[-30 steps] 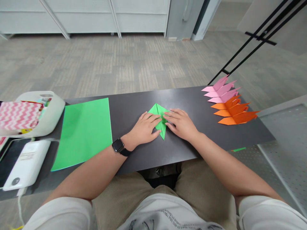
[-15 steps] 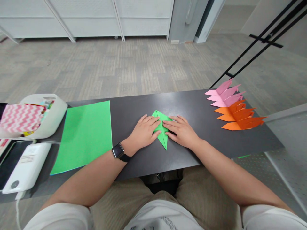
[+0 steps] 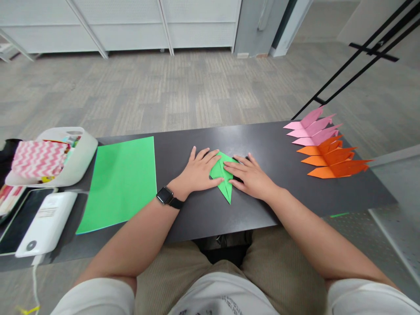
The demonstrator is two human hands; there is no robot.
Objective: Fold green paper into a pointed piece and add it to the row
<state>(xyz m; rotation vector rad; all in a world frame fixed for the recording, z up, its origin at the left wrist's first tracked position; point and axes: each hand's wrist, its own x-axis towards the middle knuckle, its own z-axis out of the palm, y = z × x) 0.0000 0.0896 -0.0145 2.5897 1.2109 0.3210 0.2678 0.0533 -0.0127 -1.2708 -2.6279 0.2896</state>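
Note:
A folded piece of green origami paper (image 3: 225, 186) lies flat on the dark table (image 3: 197, 214), one long point toward my body. My left hand (image 3: 198, 173), with a black watch on its wrist, rests open at the paper's left side, fingers spread and thumb on the lower part. From the right, my right hand (image 3: 251, 177) lies open with its fingertips on the paper's right half. Creases run down the middle of the paper. Parts of its left and right edges are hidden under my fingers.
Left lie green paper sheets (image 3: 123, 183), a white basket (image 3: 82, 162) with a pink zigzag-patterned item, a white power bank (image 3: 49, 223) with a cable, and a dark-screened device (image 3: 22, 221). At right stand pink folded birds (image 3: 310, 129) and orange folded birds (image 3: 337, 162) in a row.
My left fingers have spread wider and the left thumb has shifted across the paper. My right hand stays on its right side. The whole view has moved slightly.

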